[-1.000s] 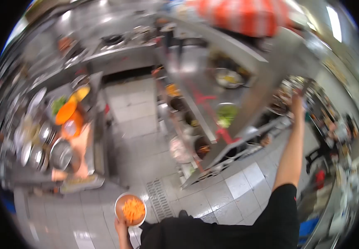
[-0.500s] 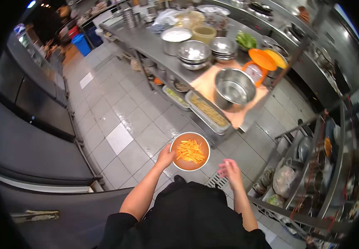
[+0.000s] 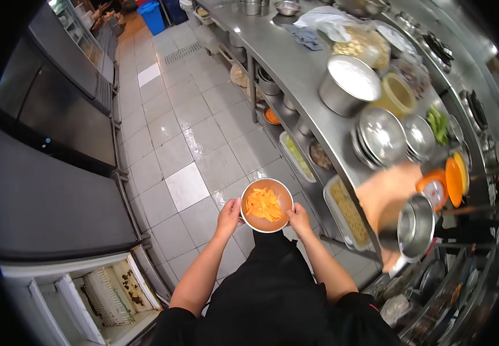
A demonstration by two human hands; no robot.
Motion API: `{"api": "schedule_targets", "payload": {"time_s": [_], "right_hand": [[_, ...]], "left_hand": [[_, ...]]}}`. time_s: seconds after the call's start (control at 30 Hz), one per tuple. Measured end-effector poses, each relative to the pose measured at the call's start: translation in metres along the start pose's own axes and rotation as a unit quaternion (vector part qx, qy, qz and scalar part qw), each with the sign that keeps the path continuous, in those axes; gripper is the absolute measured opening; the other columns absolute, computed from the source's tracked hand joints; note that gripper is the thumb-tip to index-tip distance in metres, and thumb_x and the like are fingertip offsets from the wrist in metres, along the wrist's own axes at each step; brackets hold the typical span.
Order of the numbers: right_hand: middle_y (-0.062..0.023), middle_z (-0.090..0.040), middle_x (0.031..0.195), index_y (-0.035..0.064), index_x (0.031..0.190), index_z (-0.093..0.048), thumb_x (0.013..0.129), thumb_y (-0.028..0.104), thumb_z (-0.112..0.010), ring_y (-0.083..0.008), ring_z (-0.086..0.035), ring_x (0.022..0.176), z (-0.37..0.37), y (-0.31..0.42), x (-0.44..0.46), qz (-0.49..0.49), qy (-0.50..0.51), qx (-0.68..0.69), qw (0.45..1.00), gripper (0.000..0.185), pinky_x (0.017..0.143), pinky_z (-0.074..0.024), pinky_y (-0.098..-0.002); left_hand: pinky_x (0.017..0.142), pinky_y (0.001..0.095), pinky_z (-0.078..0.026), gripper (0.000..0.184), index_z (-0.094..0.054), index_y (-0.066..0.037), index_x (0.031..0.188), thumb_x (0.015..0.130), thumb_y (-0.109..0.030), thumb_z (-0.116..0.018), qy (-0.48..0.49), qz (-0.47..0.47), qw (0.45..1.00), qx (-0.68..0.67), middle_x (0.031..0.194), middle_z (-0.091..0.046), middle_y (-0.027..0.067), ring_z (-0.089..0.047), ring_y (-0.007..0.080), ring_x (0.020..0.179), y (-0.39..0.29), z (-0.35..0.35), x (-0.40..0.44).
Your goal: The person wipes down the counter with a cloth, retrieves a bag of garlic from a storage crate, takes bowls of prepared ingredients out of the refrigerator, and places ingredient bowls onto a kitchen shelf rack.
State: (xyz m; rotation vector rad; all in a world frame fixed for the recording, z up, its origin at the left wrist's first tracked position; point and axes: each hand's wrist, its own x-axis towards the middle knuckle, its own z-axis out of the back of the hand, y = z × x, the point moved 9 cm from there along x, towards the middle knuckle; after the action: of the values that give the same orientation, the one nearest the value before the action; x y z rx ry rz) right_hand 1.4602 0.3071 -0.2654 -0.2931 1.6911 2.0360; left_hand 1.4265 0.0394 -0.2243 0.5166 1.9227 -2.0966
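A round bowl (image 3: 284, 200) with a brown-orange inside and a pale rim is held level in front of my body, over the floor. Cut orange strips (image 3: 264, 205), which look like carrot, lie heaped in it. My left hand (image 3: 229, 217) grips its left side, fingers closed at the rim. On the opposite side, my right hand (image 3: 299, 219) grips the rim too, with the thumb at the edge. The undersides of the bowl and the fingers beneath it are hidden.
Along the right runs a steel table (image 3: 284, 81) bearing a large pot (image 3: 350, 86), stacked metal bowls (image 3: 379, 135), an orange scale (image 3: 434, 190) and a steel pot (image 3: 414, 228). Trays (image 3: 346, 213) sit on its lower shelf. Left are grey cabinets (image 3: 53, 202) and an uncovered white chest (image 3: 42, 305).
My right hand has moved from beside the bowl onto its right rim. My view has turned left, so the table now lies further right and the uncovered chest shows at lower left.
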Motion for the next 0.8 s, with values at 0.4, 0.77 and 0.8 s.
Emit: {"api": "schedule_targets", "payload": {"time_s": [0.4, 0.77, 0.8], "right_hand": [[-0.0109, -0.064, 0.093, 0.0023, 0.106, -0.054, 0.092, 0.016, -0.059, -0.0202, -0.067, 0.073, -0.104, 0.011, 0.336, -0.164, -0.045, 0.074, 0.983, 0.020, 0.055, -0.0582, -0.0321], [-0.0116, -0.061, 0.113, 0.0029, 0.126, -0.047, 0.094, 0.023, -0.056, -0.0250, -0.065, 0.091, -0.109, -0.051, 0.598, -0.151, -0.337, 0.314, 0.874, 0.039, 0.070, -0.0598, -0.0361], [-0.0107, -0.062, 0.113, 0.0037, 0.127, -0.048, 0.095, 0.024, -0.055, -0.0243, -0.065, 0.093, -0.099, -0.066, 0.625, -0.144, -0.322, 0.336, 0.874, 0.038, 0.072, -0.0594, -0.0353]], "left_hand": [[0.047, 0.0277, -0.050, 0.059, -0.055, 0.002, 0.114, 0.098, -0.054, -0.045, -0.144, 0.259, 0.954, -0.038, 0.091, -0.061, 0.0127, -0.062, 0.0186, 0.060, 0.091, 0.188, 0.179], [0.037, 0.0219, -0.036, 0.045, -0.058, -0.003, 0.108, 0.099, -0.046, -0.047, -0.024, 0.349, 0.931, -0.106, 0.076, -0.062, 0.0051, -0.052, 0.0096, 0.046, 0.161, 0.181, 0.295], [0.037, 0.0215, -0.034, 0.041, -0.059, -0.003, 0.107, 0.100, -0.042, -0.048, -0.022, 0.333, 0.940, -0.069, 0.076, -0.063, 0.0042, -0.050, 0.0087, 0.046, 0.157, 0.189, 0.303]]}}
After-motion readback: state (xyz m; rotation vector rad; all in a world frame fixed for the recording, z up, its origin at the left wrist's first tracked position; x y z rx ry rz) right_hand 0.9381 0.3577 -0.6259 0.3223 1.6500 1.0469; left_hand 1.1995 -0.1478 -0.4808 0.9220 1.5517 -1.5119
